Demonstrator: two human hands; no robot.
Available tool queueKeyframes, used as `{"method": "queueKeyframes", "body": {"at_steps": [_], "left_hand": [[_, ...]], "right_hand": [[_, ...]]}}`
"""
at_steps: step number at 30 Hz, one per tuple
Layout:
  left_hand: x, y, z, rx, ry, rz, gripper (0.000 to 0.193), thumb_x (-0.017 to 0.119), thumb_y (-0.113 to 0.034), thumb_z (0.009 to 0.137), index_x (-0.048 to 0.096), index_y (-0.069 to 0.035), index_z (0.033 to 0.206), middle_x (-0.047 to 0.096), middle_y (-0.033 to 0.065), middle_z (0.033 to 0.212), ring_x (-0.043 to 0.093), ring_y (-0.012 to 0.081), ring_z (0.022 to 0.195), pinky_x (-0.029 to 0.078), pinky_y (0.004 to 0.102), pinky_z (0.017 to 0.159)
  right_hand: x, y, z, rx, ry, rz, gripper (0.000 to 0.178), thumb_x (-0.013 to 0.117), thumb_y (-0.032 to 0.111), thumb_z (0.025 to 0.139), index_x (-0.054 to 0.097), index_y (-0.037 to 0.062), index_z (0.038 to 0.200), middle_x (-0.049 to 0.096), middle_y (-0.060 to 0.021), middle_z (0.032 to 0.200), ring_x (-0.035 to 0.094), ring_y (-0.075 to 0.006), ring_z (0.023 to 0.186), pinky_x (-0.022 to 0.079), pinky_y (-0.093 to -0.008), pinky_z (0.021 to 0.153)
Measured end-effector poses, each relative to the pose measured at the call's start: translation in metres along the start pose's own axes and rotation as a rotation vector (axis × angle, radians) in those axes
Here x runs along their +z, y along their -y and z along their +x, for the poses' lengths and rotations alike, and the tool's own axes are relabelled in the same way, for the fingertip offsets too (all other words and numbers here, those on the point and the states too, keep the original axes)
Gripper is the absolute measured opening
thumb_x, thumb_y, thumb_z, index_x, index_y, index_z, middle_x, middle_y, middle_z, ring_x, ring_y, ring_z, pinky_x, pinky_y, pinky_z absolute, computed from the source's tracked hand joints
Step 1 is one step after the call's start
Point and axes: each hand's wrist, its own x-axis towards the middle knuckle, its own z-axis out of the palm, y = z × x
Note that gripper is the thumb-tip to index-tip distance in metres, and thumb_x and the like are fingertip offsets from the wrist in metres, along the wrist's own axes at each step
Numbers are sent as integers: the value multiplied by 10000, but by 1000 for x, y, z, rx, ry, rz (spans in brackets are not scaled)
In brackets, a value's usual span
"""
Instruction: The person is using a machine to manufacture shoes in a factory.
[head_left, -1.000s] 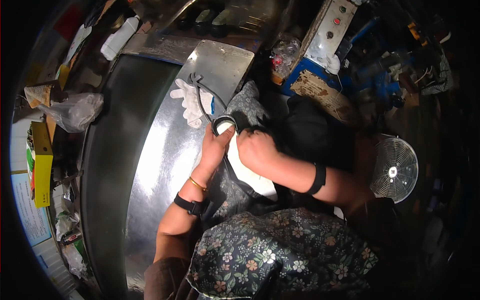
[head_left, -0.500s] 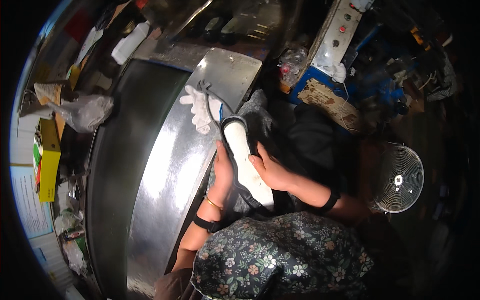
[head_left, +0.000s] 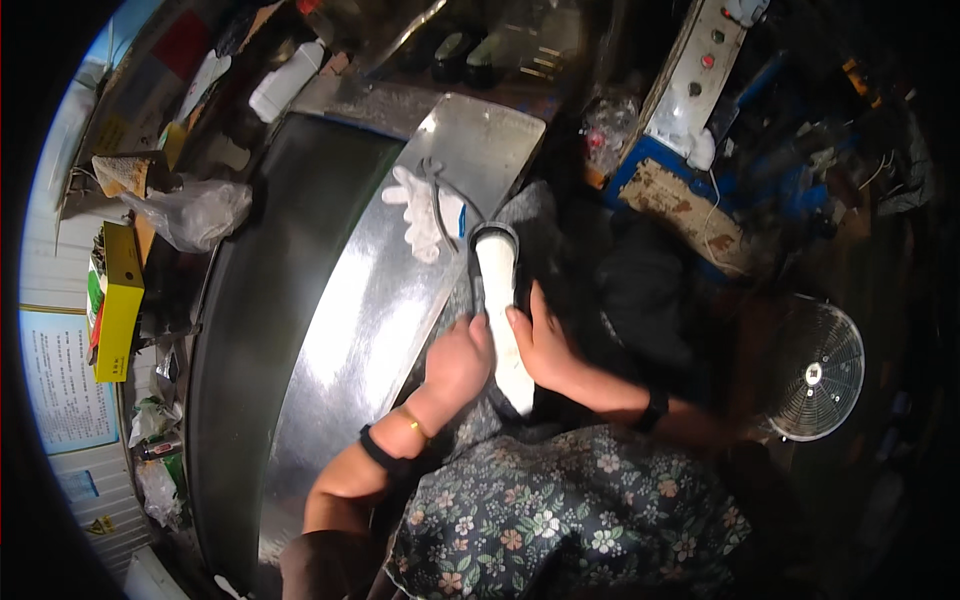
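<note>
White-faced piece (head_left: 500, 290), long and dark-rimmed, held right of the metal desk (head_left: 345, 310).
Step in hand, as judged: bare-hand work along the piece's two long edges; any next move calls for even support from both sides, so that the piece does not twist. Left hand (head_left: 461, 358), on the flank nearer the desk, is curled with its thumb up by the edge; it is blurred, and whether it grips cannot be told. Right hand (head_left: 543, 345), on the flank farther from the desk, appears to grasp the piece, thumb at the white face, index finger stretched forward. Both forearms angle inward. White glove (head_left: 415, 218) and dark long-handled tool (head_left: 432, 170) lie on the desk, the tool partly over the glove.
</note>
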Motion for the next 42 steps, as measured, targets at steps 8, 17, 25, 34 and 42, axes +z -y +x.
{"method": "queueKeyframes", "body": {"at_steps": [8,17,25,34,42], "left_hand": [[11,-3,28,-387,144,-1691,639,244,-516,1046,523,-7,1314,659,164,1158,651,265,1049,508,379,956],[-12,-71,22,-153,4,-1703,565,483,-368,1011,423,15,1422,481,158,1424,468,267,1313,371,370,1097],[14,-41,24,729,-8,-49,499,743,-239,787,621,-3,1209,582,214,1291,512,416,1223,409,463,1050],[54,-16,35,676,-179,-106,211,697,-160,767,730,-56,948,691,119,1122,597,333,1116,444,432,988],[52,-27,36,658,-195,-85,189,695,-158,764,731,-52,916,702,114,1081,610,330,1089,458,421,971]], "right_hand": [[-26,8,21,66,136,365,649,480,340,1029,308,-151,1417,459,-305,1391,445,-343,1315,345,-366,1094],[-103,39,-1,66,312,890,873,676,22,862,165,101,1566,449,-112,1430,522,-139,1176,454,-287,973],[-317,0,-17,-112,-314,512,838,733,-20,654,441,-6,1439,455,-116,1476,410,-206,1367,305,-313,1127],[-519,-34,83,263,-1016,-728,724,705,164,664,574,308,1362,470,-151,1462,562,-378,1198,431,-478,1016],[-531,-29,111,440,-641,-1040,682,745,326,731,539,374,1379,512,-76,1366,495,-421,1198,401,-477,1047]]}}
